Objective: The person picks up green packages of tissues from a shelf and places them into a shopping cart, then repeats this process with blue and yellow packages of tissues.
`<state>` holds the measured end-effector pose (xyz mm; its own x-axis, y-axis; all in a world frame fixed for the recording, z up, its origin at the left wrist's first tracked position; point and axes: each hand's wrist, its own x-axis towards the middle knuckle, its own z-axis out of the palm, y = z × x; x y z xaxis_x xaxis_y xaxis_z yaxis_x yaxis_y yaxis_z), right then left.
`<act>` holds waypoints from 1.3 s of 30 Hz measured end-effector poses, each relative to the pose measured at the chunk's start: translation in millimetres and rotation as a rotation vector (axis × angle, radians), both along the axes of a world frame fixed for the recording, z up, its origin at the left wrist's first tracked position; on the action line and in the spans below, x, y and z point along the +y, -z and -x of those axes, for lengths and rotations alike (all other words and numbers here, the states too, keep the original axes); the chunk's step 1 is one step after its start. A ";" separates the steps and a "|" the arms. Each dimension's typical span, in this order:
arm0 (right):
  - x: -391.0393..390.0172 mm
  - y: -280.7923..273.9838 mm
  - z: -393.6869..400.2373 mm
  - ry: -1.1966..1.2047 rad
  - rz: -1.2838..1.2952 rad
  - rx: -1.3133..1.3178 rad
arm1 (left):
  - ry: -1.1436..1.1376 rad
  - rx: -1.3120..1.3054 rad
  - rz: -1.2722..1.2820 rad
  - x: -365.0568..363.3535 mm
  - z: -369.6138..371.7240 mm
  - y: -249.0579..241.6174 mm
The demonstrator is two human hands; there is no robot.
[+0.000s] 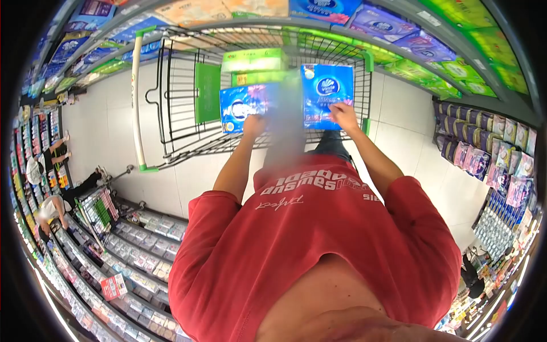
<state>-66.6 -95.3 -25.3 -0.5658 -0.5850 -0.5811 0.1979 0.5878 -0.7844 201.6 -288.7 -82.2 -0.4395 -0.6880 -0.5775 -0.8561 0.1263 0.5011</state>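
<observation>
My left hand [254, 124] is closed on the lower right corner of a blue tissue pack [236, 102], which is over the shopping cart [171, 94]. My right hand [344, 117] has its fingers bent against the lower right part of another blue tissue pack [326, 85], gripping it; this pack faces me upright. Just beyond the left pack lie green tissue packs [253, 61] in the cart. A grey blurred patch covers the space between the two blue packs and hides what is there.
Shelves of tissue packs [382, 25] run along the far side of the cart. To the right are stacked pink and purple packs [473, 159]. Shelves of small goods [142, 239] stand lower left, near another cart [99, 208] and a person [54, 208].
</observation>
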 end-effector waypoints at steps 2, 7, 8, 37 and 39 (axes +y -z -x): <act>29.9 -8.7 22.1 -0.047 -0.148 0.263 | -0.008 -0.005 -0.045 0.2 -1.9 -9.0; 81.5 -28.8 29.6 0.246 -0.207 0.488 | 0.014 0.155 0.085 8.6 -10.4 -9.5; 88.0 -36.0 27.2 0.270 -0.168 0.516 | -0.055 0.145 -0.009 11.4 -8.2 -20.9; 173.6 -20.9 98.2 0.117 -0.417 0.591 | -0.232 0.162 -0.031 33.0 36.3 -40.9; 182.1 -24.5 119.1 0.156 -0.358 0.602 | -0.009 0.141 0.260 14.2 38.6 -29.9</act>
<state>-185.6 86.8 -0.8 -0.9100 -0.3034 -0.2827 -0.1062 0.8294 -0.5485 163.0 -274.5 -52.3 -0.4966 -0.8089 -0.3146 -0.7817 0.2593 0.5672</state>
